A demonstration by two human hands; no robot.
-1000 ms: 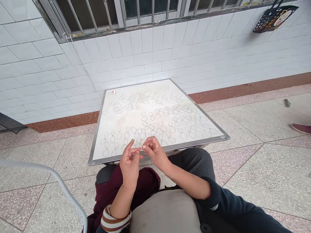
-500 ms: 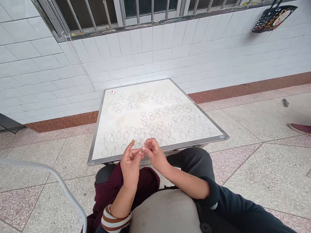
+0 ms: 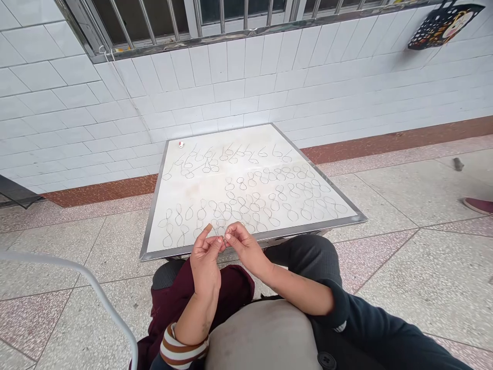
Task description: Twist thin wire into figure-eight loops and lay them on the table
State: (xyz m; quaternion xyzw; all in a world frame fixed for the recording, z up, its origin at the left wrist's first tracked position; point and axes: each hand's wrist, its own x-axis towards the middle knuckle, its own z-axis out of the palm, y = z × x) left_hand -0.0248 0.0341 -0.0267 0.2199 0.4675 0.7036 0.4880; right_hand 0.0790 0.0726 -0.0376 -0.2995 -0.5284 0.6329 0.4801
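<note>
My left hand point(image 3: 206, 264) and my right hand point(image 3: 248, 252) meet fingertip to fingertip over the near edge of the white table point(image 3: 215, 190). Thumb and forefinger of each are pinched together on something tiny, too small and covered to make out. One finger of the left hand sticks up, with a brownish wrap or cover on its tip. Beyond the fingers lie many thin dark loops, wire-like; those in the near and right part are figure-eights point(image 3: 241, 183), and those farther back have one loop with a straight tail point(image 3: 262, 153).
A small red-and-white object point(image 3: 181, 145) rests at the table's far left corner. Behind stands a white tiled wall point(image 3: 231, 92) with a barred window. A curved grey tube point(image 3: 103, 298) is at my left. At far right a shoe point(image 3: 477, 205) shows, and a dotted bag point(image 3: 442, 25) hangs above.
The view has shifted slightly. Both hands stay pinched together at nearly the same spot, with the left fingers and wrist turned a little.
</note>
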